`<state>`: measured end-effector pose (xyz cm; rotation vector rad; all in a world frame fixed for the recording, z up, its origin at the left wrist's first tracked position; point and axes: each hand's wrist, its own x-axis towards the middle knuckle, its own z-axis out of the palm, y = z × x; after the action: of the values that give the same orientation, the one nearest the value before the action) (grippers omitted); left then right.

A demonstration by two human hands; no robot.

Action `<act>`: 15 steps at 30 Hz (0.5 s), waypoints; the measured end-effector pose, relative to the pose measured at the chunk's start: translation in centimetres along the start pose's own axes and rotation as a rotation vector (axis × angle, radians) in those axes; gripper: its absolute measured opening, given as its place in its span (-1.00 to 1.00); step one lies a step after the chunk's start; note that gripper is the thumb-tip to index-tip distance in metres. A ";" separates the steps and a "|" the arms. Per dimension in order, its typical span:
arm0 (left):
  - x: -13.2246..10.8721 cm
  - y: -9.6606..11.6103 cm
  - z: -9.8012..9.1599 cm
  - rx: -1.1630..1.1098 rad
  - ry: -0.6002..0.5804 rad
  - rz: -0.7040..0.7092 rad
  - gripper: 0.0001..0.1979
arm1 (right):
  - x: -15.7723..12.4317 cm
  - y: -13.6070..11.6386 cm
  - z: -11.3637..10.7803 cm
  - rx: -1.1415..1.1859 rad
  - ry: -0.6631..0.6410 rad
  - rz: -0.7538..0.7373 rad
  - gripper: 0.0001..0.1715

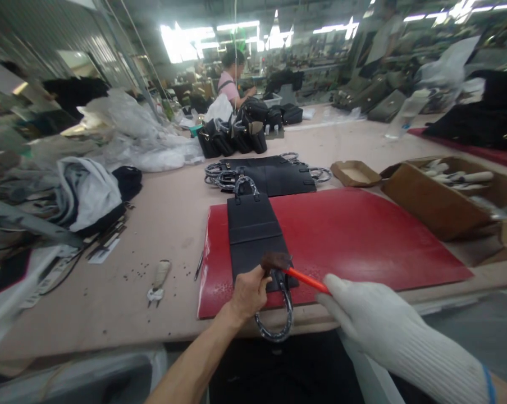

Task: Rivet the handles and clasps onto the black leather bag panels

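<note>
My right hand, in a white knit glove, is closed around the orange-red handle of a hammer. The hammer's dark head is over the near end of a black bag panel, just above my left hand. My bare left hand is closed at that panel's near end, its fingers pinched; what they hold is hidden. A plastic-wrapped handle loops from the panel over the table's front edge. Another wrapped handle stands at the panel's far end. The panel lies on a red mat.
More black panels with wrapped handles lie beyond the mat. Cardboard boxes stand at right. A small tool with two prongs and scattered bits lie at left. Black bags and a seated person are farther back.
</note>
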<state>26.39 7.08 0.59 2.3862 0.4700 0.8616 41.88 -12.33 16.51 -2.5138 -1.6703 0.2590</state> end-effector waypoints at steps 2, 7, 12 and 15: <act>-0.1 -0.1 0.0 -0.014 0.006 -0.001 -0.79 | 0.5 0.5 0.3 0.066 0.014 -0.003 -0.69; -0.1 0.0 -0.2 -0.054 -0.003 -0.034 -0.84 | 4.2 0.3 1.5 0.330 0.059 0.112 -0.68; 0.2 0.3 -0.8 -0.068 -0.028 -0.025 -0.86 | 8.7 -0.4 6.1 0.314 -0.053 0.253 -0.72; 0.1 0.4 -1.1 -0.059 -0.041 -0.031 -0.86 | 9.8 -0.9 8.1 0.283 -0.078 0.304 -0.70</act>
<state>25.75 7.24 1.53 2.3317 0.4582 0.8005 43.17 -2.96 7.93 -2.5526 -1.1675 0.5827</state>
